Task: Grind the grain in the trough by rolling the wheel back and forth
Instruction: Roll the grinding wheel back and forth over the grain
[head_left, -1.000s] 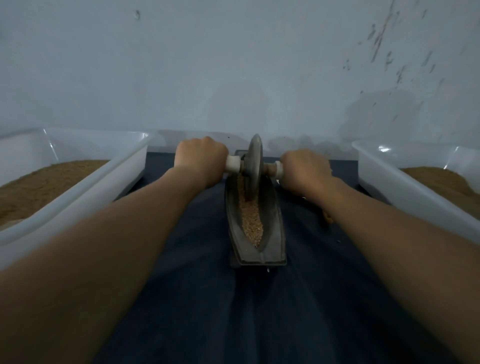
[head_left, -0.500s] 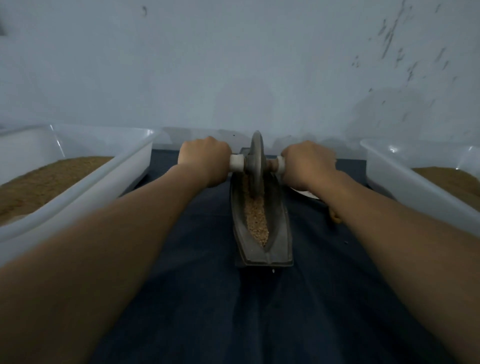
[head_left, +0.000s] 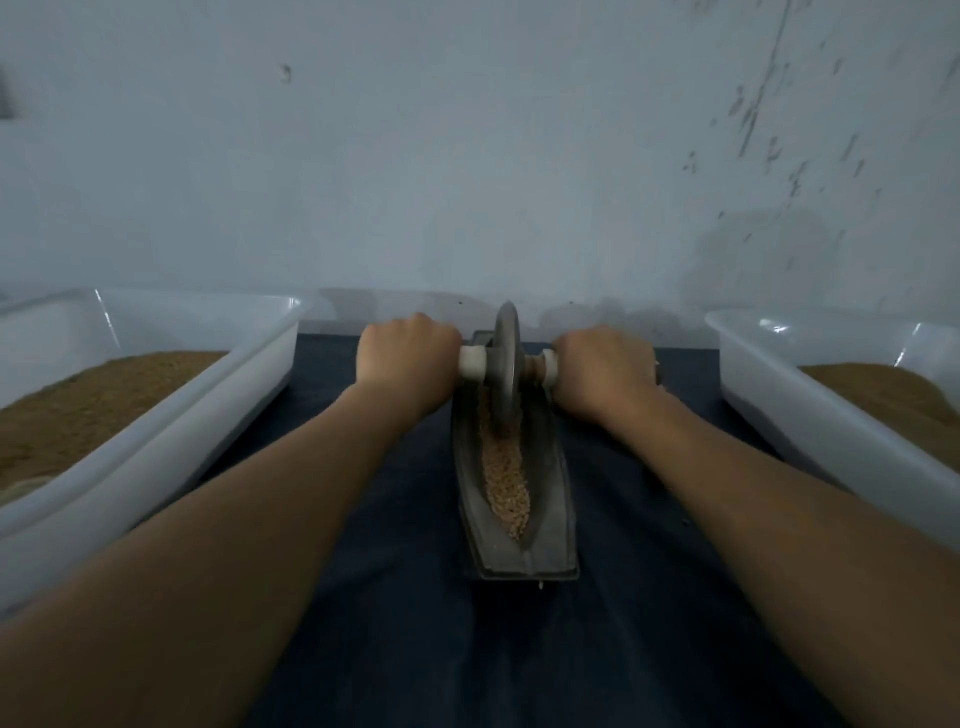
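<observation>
Wheel (head_left: 506, 364): a thin, dark grey disc, stood upright on its edge in the far part of the trough (head_left: 550, 499). The plane of the disc is aligned with the long axis of the trough. A crosswise axle is passed through its centre and runs left to right, with a white collar (head_left: 472, 362) seated against the disc on the left and a second white collar (head_left: 549, 364) on the right.

The trough is a dark grey, boat-shaped body with a narrow groove down its middle. Its long axis runs straight away from the person toward the wall (head_left: 467, 156). The groove tapers to a point at the near end, while the body itself ends there in a blunt, squared edge. The far end is hidden behind the wheel and hands.

Grain (head_left: 506, 478), pale tan and coarse, is laid along the groove from the foot of the wheel to the near point.

The left hand (head_left: 408, 358) is closed in a fist round the left end of the axle, just outside the collar. The right hand (head_left: 602, 371) is closed likewise round the right end. Both forearms are extended forward, one on each side of the trough.

The trough is set on a dark blue cloth (head_left: 415, 597), between two white plastic tubs. The left tub (head_left: 156, 457) and the right tub (head_left: 810, 431) each hold a brown, fine-grained material.
</observation>
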